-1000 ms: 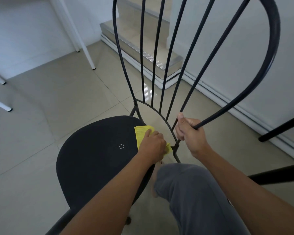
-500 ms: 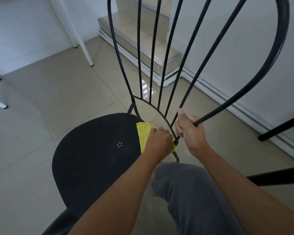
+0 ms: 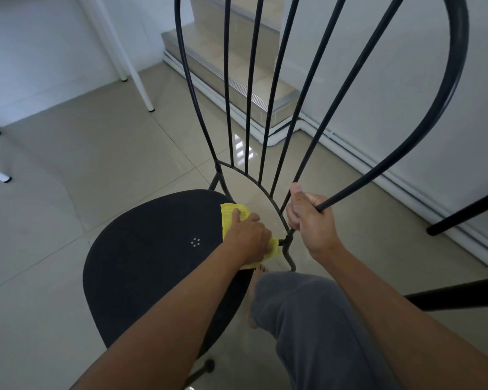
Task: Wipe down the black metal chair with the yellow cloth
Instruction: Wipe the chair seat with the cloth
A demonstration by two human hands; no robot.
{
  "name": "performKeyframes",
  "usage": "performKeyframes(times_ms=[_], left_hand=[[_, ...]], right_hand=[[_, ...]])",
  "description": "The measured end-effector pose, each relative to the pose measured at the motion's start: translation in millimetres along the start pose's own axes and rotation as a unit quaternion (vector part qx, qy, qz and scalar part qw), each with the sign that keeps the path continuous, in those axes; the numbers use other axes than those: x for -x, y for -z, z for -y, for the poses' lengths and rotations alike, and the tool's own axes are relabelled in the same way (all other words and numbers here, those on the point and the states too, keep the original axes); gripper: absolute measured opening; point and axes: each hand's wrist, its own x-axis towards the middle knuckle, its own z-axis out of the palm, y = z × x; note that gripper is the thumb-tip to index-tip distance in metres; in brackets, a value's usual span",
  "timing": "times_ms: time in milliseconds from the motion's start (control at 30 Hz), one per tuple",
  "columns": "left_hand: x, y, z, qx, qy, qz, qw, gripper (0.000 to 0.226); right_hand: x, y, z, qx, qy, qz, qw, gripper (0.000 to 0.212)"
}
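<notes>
Far left, white slanted table legs [image 3: 138, 80] are standing on beige floor tiles [image 3: 68, 192]. On the black metal chair [image 3: 152, 263], at the round seat's rear edge, the left hand [image 3: 247, 239] is curling over the folded yellow cloth [image 3: 229, 218], pressing it down. The right hand [image 3: 312, 220] is gripping the chair's outer backrest rod [image 3: 334, 197].

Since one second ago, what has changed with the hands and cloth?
The left hand, holding the yellow cloth on the seat's rear edge, slid toward the backrest joint, then back a little. The right hand kept gripping the chair frame; the chair stayed put.
</notes>
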Motion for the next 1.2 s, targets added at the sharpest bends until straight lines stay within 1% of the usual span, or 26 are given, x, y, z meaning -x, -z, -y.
performKeyframes(times_ms=[67,167,233,367,467,533,667,700,733,833,900,967,1067,1133,1200], left_hand=[[-3.1,8.2,-7.5,0.003,0.010,-0.003,1.000,0.026],[-6.2,15.4,-28.3,0.044,0.021,-0.015,0.999,0.027],[-3.5,17.4,-24.3,0.034,0.021,-0.022,0.999,0.025],[-0.5,16.6,-4.8,-0.001,0.022,0.000,1.000,0.025],[-4.3,22.6,-24.8,0.036,0.022,-0.020,0.999,0.025],[-7.5,25.7,-30.7,0.039,0.016,-0.026,0.999,0.026],[-4.5,25.2,-0.1,0.005,0.022,0.028,0.999,0.028],[-5.4,23.3,2.3,0.004,0.025,0.030,0.999,0.029],[-6.5,22.1,-0.2,0.008,0.027,0.022,0.999,0.029],[-9.4,16.1,-22.8,0.053,0.039,-0.034,0.997,0.032],[-8.9,11.0,-26.1,0.042,0.044,-0.070,0.996,0.033],[-2.3,6.2,-15.9,0.018,0.038,-0.075,0.996,0.030],[4.2,4.5,-7.8,-0.006,0.024,-0.089,0.996,0.024],[3.7,7.9,-19.3,0.019,0.027,-0.112,0.993,0.021],[0.7,11.4,-31.4,0.052,0.032,-0.126,0.990,0.023]], right_hand=[[0.2,-0.8,0.2,-0.007,0.001,-0.007,1.000,0.056],[1.0,-1.7,-0.5,-0.014,0.008,-0.012,1.000,0.057],[0.5,-0.7,-1.4,-0.009,0.004,-0.006,1.000,0.056],[0.5,-0.6,-0.2,-0.011,0.005,-0.003,1.000,0.057],[0.5,-2.9,-1.5,-0.029,0.001,-0.020,0.999,0.056],[0.3,-1.5,-2.3,-0.028,0.001,-0.016,0.999,0.056],[-0.4,0.6,-2.0,-0.007,-0.002,0.006,1.000,0.060],[0.1,-0.1,-2.0,-0.009,0.001,0.006,1.000,0.060],[-0.3,-1.2,-2.5,-0.011,0.003,0.001,1.000,0.061],[-0.3,-0.9,-3.4,-0.017,0.000,-0.003,1.000,0.060],[-1.0,0.3,-4.0,-0.017,-0.003,0.005,1.000,0.060],[-1.3,0.6,-4.1,-0.012,-0.002,0.013,1.000,0.059],[-1.1,0.0,-5.5,-0.018,0.002,-0.001,1.000,0.060],[-0.8,-1.2,-5.8,-0.024,0.005,-0.008,1.000,0.061],[-0.2,-1.4,-6.9,-0.036,0.000,-0.005,0.999,0.059]])
